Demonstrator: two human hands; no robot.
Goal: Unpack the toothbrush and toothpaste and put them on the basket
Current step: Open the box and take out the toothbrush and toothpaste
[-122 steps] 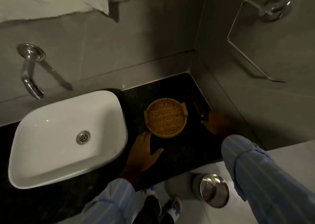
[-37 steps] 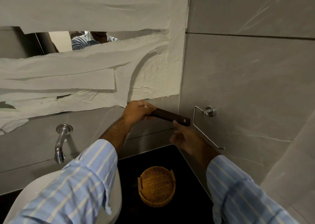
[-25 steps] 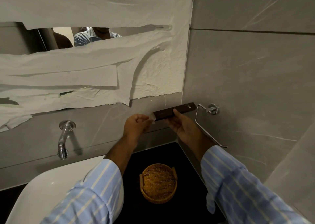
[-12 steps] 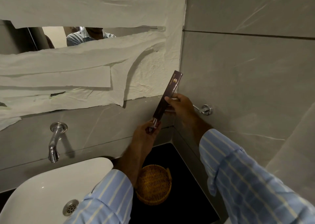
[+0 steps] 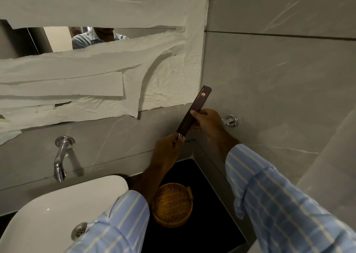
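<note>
A white sink (image 5: 57,210) sits at 8 o'clock under a tap (image 5: 60,156). The left hand (image 5: 165,150) has its grip pinching something white at the lower end of the dark box (image 5: 193,113). The basket (image 5: 172,204) lies on the black tabletop (image 5: 208,204) at 6 o'clock. The right hand (image 5: 207,120) clasps the tilted box midway, at 2 o'clock from the left hand.

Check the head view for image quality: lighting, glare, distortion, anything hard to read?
Head view: dim and warm-grey overall. The black counter is nearly featureless. Glare sits on the tap and the wall fixture. Wide-angle bend curves the tile joints. The print on the dark box is too small to read, and what shows white at its lower end, by the left hand, can't be identified. The right hand looks sharp.
</note>
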